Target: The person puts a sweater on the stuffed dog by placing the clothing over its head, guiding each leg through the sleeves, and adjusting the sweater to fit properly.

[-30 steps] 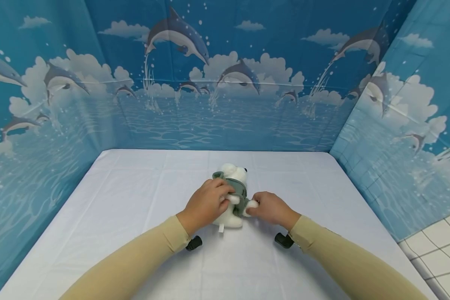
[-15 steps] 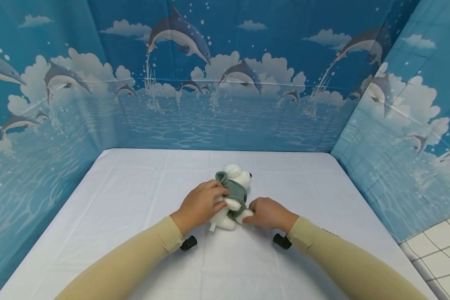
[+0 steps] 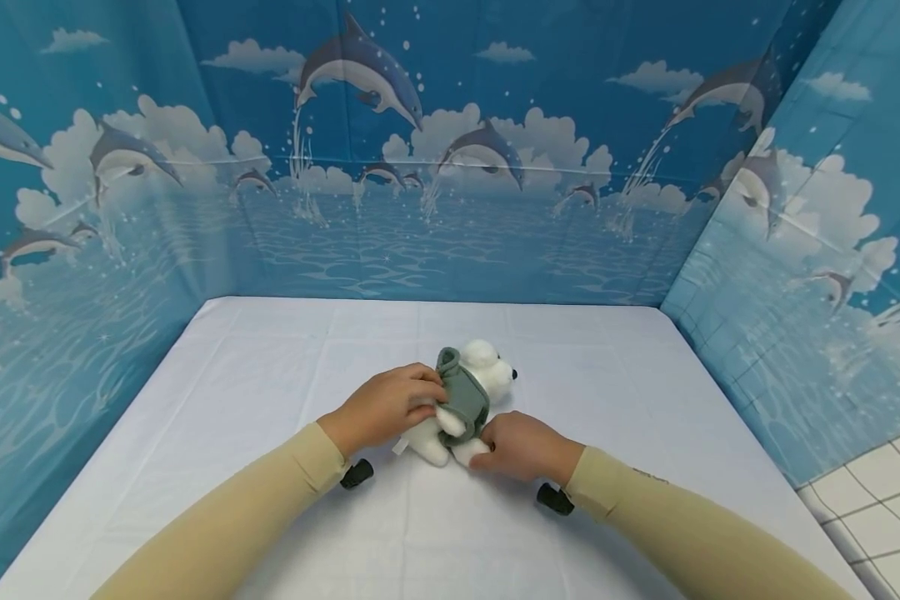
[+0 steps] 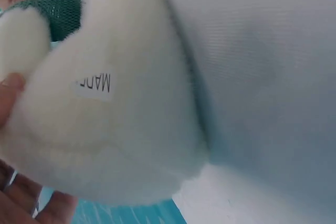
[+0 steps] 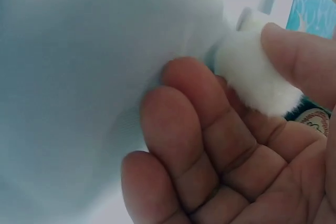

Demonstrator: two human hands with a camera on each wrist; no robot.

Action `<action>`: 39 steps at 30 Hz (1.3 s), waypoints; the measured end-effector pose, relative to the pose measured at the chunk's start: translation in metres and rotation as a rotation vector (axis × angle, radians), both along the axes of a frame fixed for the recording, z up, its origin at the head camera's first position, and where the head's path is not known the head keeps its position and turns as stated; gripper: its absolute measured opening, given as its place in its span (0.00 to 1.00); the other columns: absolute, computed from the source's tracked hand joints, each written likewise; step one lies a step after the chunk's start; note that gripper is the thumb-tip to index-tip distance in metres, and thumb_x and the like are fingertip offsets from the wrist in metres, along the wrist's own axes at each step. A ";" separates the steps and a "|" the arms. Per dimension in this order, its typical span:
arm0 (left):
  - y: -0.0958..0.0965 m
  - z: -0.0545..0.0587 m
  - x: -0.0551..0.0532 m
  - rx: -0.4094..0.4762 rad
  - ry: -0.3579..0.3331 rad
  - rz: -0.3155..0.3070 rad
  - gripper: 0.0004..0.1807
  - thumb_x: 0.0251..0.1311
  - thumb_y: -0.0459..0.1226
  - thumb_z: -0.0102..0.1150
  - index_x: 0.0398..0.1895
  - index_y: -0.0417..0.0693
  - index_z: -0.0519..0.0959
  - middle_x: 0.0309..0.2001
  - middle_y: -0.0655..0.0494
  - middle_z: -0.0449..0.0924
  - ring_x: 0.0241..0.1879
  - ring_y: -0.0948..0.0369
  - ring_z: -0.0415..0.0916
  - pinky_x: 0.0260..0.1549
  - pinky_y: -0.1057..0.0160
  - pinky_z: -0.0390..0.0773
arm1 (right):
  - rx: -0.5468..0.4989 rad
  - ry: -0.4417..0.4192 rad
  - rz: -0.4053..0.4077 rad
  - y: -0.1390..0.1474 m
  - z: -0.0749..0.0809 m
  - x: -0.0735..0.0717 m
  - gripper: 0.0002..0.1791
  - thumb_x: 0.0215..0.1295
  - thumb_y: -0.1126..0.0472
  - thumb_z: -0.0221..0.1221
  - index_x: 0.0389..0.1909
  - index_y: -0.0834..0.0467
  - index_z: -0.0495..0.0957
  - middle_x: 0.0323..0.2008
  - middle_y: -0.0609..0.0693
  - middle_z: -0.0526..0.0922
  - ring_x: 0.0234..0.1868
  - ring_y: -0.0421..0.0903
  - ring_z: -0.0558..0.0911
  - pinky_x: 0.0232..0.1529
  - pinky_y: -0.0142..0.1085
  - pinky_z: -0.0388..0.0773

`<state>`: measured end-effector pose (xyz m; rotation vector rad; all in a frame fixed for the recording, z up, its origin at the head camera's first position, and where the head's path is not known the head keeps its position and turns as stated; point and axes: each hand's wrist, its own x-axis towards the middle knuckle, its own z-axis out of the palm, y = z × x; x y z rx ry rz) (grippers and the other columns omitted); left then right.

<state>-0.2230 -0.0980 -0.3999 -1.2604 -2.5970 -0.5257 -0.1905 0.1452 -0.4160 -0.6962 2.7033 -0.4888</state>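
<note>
A white plush bear (image 3: 487,371) in a green knitted garment (image 3: 467,398) lies on the table, its head and dark nose pointing right. My left hand (image 3: 386,402) grips its back and side, thumb near a white arm. The left wrist view shows the bear's furry underside (image 4: 121,129) with a small printed tag (image 4: 96,86). My right hand (image 3: 525,446) pinches a white paw (image 5: 254,72) between thumb and index finger; its other fingers curve beside the cloth in the right wrist view. The bear's far side is hidden.
A white cloth (image 3: 285,358) covers the table. Blue dolphin-print curtains (image 3: 450,242) hang behind it and at both sides. Black wrist-worn devices (image 3: 555,498) sit under the cuffs. White tiles (image 3: 881,492) show at the lower right.
The bear has turned clockwise, its head swinging right and nearer to me while its rear shifts left. Both hands have moved left and closer with it, keeping their hold.
</note>
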 end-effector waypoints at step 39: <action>0.004 -0.009 0.004 0.075 0.015 -0.030 0.12 0.59 0.47 0.59 0.47 0.66 0.79 0.47 0.71 0.73 0.45 0.74 0.72 0.44 0.73 0.74 | -0.158 0.316 -0.097 -0.026 0.043 -0.030 0.06 0.60 0.52 0.62 0.38 0.46 0.81 0.27 0.36 0.78 0.26 0.32 0.74 0.27 0.28 0.73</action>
